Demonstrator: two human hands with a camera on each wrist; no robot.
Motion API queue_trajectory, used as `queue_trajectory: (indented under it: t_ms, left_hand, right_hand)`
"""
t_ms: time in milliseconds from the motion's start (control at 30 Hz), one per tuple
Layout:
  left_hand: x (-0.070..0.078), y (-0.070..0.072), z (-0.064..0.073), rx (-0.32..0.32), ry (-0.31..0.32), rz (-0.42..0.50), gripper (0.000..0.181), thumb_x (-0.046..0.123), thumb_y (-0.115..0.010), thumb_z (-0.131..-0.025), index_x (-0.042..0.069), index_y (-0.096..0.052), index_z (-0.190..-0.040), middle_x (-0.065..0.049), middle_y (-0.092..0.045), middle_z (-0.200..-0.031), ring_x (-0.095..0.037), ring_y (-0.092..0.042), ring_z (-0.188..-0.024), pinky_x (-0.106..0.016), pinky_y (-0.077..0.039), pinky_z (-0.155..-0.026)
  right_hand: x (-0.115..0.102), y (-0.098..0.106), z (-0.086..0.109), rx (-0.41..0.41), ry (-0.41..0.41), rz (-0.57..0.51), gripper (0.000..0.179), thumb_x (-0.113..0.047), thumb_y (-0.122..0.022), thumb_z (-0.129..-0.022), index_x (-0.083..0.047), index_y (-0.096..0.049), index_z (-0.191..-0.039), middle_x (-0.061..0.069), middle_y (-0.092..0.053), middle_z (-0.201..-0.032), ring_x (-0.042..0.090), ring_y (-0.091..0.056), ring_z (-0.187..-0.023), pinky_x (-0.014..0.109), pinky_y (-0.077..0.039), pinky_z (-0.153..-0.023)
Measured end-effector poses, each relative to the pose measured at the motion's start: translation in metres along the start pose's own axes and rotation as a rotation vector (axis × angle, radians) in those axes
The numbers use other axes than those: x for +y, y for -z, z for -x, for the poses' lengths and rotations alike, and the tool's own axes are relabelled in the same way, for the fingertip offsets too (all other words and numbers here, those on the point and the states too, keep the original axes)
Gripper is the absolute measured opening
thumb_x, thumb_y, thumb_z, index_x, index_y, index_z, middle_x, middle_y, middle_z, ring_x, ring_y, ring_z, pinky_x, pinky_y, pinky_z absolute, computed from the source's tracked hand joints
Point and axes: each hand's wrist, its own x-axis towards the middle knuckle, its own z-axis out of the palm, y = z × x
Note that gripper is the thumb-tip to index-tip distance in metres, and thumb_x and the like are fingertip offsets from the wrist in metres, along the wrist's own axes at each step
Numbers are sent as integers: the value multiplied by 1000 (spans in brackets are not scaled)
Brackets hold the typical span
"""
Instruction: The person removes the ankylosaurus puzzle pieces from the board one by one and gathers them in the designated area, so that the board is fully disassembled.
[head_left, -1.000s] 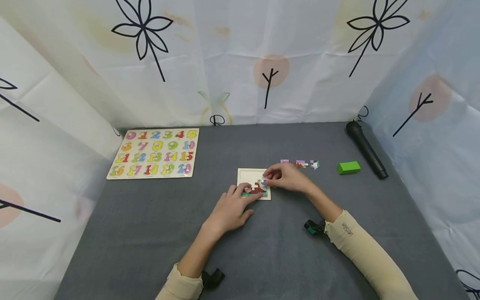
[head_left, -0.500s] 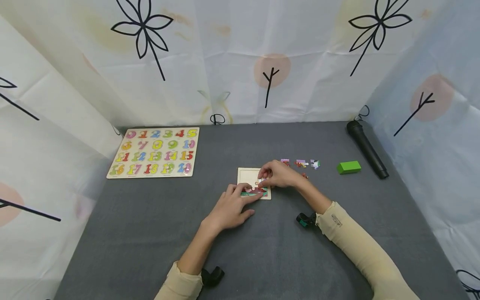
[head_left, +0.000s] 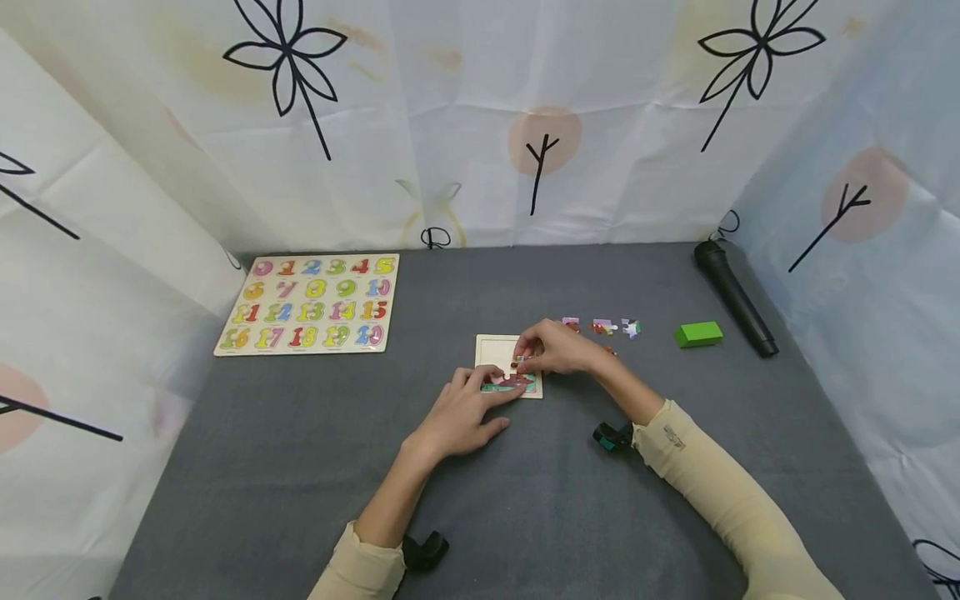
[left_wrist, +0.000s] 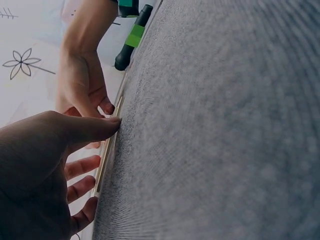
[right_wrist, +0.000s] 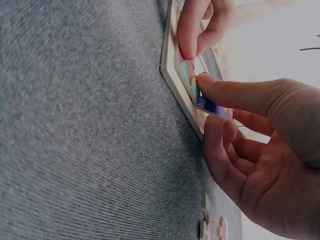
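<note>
A small wooden jigsaw tray point(head_left: 491, 345) lies in the middle of the table, with joined pieces point(head_left: 517, 382) along its near side. My left hand point(head_left: 461, 421) reaches over the near edge, its extended fingertips resting on those pieces. Between thumb and fingers, my right hand point(head_left: 558, 348) pinches a blue-purple jigsaw piece point(right_wrist: 212, 107) at the tray's right side. That piece is tilted, close over the tray, in the right wrist view; the fingers mostly hide it in the head view. In the left wrist view the tray point(left_wrist: 104, 167) appears edge-on beside both hands.
Several loose jigsaw pieces point(head_left: 603, 327) lie right of the tray, one partly behind the right wrist. Farther right are a green block point(head_left: 698, 334) and a black microphone point(head_left: 733, 297). A number board point(head_left: 315, 304) lies at the back left. Patterned cloth point(head_left: 465, 125) encloses the table's back and sides.
My right hand has moved left, farther over the tray, and covers more of the pieces there. A loose piece behind its wrist has come into view. The left hand stays in place.
</note>
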Motion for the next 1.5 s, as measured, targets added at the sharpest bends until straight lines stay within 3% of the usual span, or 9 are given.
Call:
queue_trajectory:
  t_ms: [167, 567, 933, 1200, 1367, 1500]
  left_hand:
    - [0, 2, 0, 5, -6, -11, 51, 32, -74, -104, 34, -63, -154, -10, -50, -159, -40, -47, -135, -59, -47, -102]
    - [-1, 2, 1, 10, -8, 0, 51, 30, -74, -104, 33, -63, -154, -10, -50, -158, -38, -46, -132, -58, -47, -103]
    - [1, 1, 1, -1, -18, -31, 52, 31, -74, -104, 34, -63, -154, -10, -51, -159, -39, -48, -132, -55, -49, -97]
    - [1, 1, 0, -1, -21, -46, 52, 31, -74, -104, 34, -62, -154, -10, -51, -159, -39, -48, -133, -56, -49, -97]
    - [1, 2, 1, -4, -18, -37, 52, 31, -74, -104, 34, -62, -154, -9, -52, -158, -39, -48, -133, -55, -49, -96]
    - [1, 3, 1, -9, -13, -25, 51, 30, -74, -104, 34, -63, -154, -9, -51, -159, -39, -48, -134, -55, -48, -97]
  right_hand:
    - [-1, 2, 2, -26, 59, -22, 9, -9, -76, -100, -1, -76, -102, 8, -71, -83, 11, -60, -72, 24, -49, -69]
    - [14, 4, 1, -71, 40, -242, 7, -3, -72, -103, 3, -74, -106, 22, -74, -95, 20, -71, -81, 31, -62, -74]
    - [12, 6, 1, -81, 52, -162, 7, -6, -72, -104, 0, -75, -103, 16, -76, -93, 22, -71, -77, 31, -60, -70]
    - [3, 6, 1, -28, 85, 13, 9, -13, -78, -101, -9, -85, -105, 6, -84, -94, 16, -76, -81, 24, -55, -71]
    - [5, 5, 2, -67, 118, -29, 7, -10, -77, -101, -9, -83, -104, 5, -81, -95, 14, -70, -82, 26, -56, -75]
    - [10, 4, 2, -53, 86, -121, 7, -9, -74, -103, -5, -81, -104, 13, -78, -91, 16, -69, -77, 29, -58, -72]
